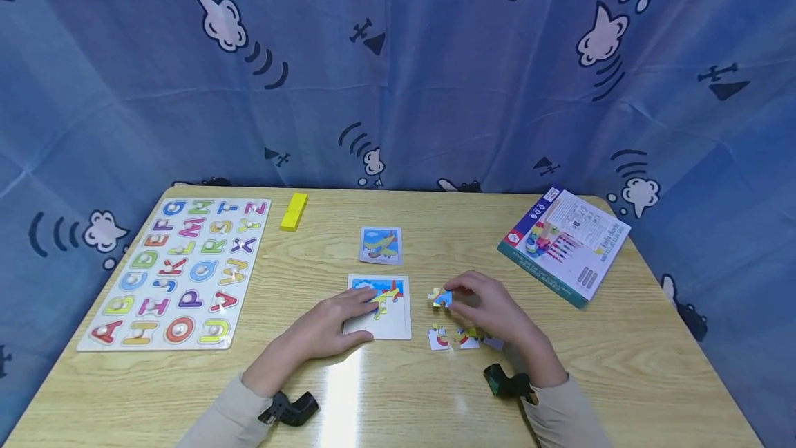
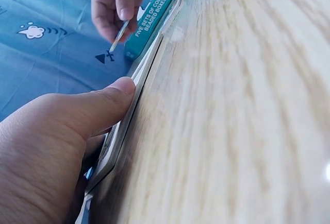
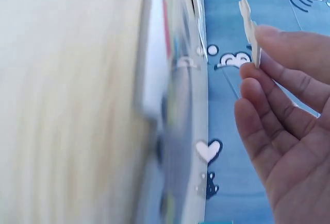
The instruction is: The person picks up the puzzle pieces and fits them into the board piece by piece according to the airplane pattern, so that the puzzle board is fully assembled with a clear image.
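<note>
Head view high, facing forward and down, wrist views close, tilted along the table (image 1: 410, 406), all sharing the right hand (image 1: 488, 304)

The left hand (image 2: 46, 147) touches a pale board (image 2: 118, 142) while, beyond, the right hand (image 2: 116, 0) pinches a thin piece (image 2: 120, 33).

LH (image 1: 329, 325) outspread, RH (image 1: 491, 305) in pinch

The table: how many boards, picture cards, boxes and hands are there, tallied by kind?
Boards: 2 (letter board, airplane puzzle board)
Picture cards: 1 (airplane card)
Boxes: 1 (printed box)
Hands: 2 (left hand, right hand)
Total: 6
</note>
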`<state>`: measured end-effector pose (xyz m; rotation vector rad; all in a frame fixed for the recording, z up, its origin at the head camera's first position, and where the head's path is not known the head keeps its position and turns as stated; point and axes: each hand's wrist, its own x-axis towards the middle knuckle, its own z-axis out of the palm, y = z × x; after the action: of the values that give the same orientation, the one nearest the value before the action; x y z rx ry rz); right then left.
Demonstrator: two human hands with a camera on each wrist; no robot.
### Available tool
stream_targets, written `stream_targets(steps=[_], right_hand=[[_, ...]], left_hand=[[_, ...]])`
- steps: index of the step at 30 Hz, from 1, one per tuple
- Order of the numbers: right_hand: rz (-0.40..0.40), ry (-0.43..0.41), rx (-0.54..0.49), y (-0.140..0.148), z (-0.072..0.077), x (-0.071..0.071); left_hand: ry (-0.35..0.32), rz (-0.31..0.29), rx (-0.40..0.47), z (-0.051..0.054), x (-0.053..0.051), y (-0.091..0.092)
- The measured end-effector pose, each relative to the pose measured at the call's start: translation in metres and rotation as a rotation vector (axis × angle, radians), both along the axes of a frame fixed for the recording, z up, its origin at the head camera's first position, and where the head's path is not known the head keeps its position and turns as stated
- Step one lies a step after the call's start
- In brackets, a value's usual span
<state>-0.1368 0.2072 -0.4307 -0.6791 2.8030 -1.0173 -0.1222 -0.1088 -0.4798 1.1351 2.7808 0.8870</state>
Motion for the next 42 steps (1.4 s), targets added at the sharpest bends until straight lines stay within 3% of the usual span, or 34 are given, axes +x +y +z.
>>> stream_targets(steps=[18,27,42], right_hand=[[0.090,-0.039,0.055,-0.055,-0.004,-0.011],[0.108,-0.067,0.081,-0.068,-0.006,-0.012],[0.137,-0.046,0.167,-0.077,-0.006,-0.012]], left_hand=[[-0.012,0.007,-0.010,0.000,-0.001,0.000],[0.003,0.004,-0.019,0.000,0.000,0.000],[-0.014,0.004,-0.023,0.000,-0.001,0.000]])
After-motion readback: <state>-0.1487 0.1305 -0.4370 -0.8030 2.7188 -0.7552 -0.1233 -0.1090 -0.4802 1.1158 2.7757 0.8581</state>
